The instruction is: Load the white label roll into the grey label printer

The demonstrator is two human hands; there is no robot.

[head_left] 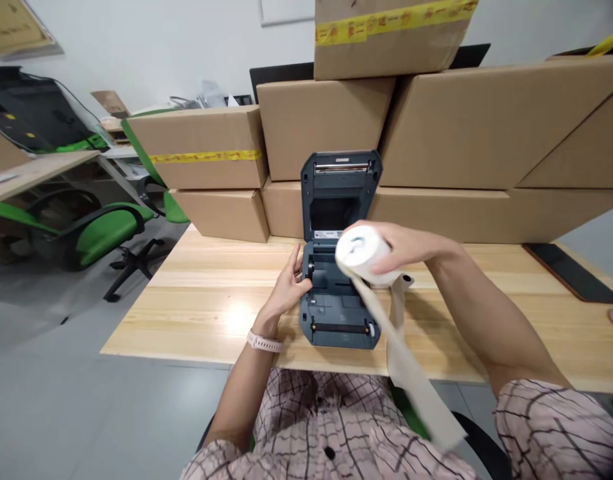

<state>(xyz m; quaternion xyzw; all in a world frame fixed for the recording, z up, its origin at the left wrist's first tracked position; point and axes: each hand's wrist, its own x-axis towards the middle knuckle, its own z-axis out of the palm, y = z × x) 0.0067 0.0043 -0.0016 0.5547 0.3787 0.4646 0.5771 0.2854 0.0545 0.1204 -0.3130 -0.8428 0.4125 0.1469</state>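
Head view: printer (331, 310) sits on the table (186, 313), lid (336, 183) tipped up and back toward the boxes (326, 127), bay exposed. Right hand (404, 243) grasps the paper roll (361, 248) from the right, fingers round it, holding it tilted over the right side of the bay, one round end toward camera. Roll is in hand, not seated. Left hand (289, 287) is at the bay's left edge, thumb at the rim; can't tell if it's pinching the wall or only bracing.

Loose strip (411, 373) hangs off the roll past the printer's right front and over the table edge, tail above the lap. Small spool (408, 280) sits just right of the printer; can't tell if its paper joins the strip.

Step in hand looks like lining the roll up with the bay. To do it well: level the roll so its axis runs side to side, lower it straight between the side holders, don't force it. Left hand should steady the base, thumb clear of the roll. Keep the strip flat, untwisted, leading over the black roller (341, 328) at the front. Main risk: the tail snagging on the table edge and pulling the roll askew.
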